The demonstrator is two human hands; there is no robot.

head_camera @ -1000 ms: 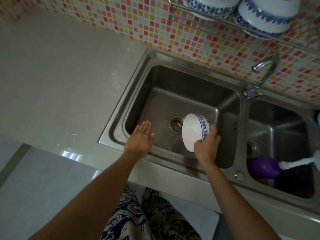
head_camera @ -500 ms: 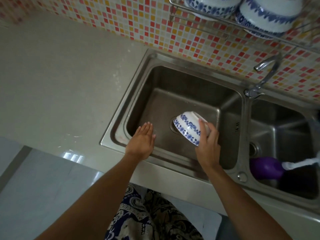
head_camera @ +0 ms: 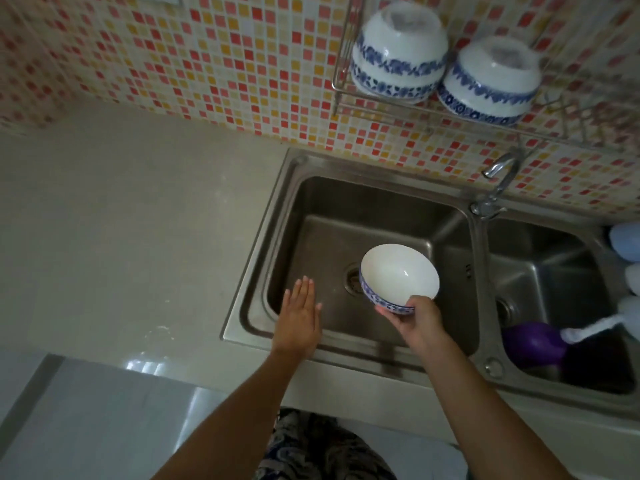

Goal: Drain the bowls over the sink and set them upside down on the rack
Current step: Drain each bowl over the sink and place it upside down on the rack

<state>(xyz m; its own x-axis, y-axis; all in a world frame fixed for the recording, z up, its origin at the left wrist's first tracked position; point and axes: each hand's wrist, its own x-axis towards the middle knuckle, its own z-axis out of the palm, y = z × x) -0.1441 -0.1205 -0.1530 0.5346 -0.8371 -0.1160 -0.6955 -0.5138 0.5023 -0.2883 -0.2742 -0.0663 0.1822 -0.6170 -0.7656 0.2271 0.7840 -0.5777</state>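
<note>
My right hand (head_camera: pixel 417 322) grips a white bowl with a blue patterned rim (head_camera: pixel 398 275) by its near edge, held over the left basin of the steel sink (head_camera: pixel 311 202), near the drain. The bowl's mouth faces up toward me and looks empty. My left hand (head_camera: pixel 298 318) is flat with fingers together, resting at the sink's front left rim, holding nothing. On the wire wall rack (head_camera: pixel 341 84) above the sink, blue-and-white bowls stand upside down in a left stack (head_camera: pixel 398 46) and a right stack (head_camera: pixel 490 77).
A curved tap (head_camera: pixel 500 178) rises between the two basins. The right basin holds a purple object (head_camera: pixel 535 344) with a white handle. Pale rounded items sit at the far right edge (head_camera: pixel 627 240). A grey counter (head_camera: pixel 121 220) stretches left of the sink below mosaic tiles.
The bowl turned from on its side to mouth-down over the drain, then back to mouth-up. My left hand stayed at the sink rim. The camera tilted up, showing more of the rack.
</note>
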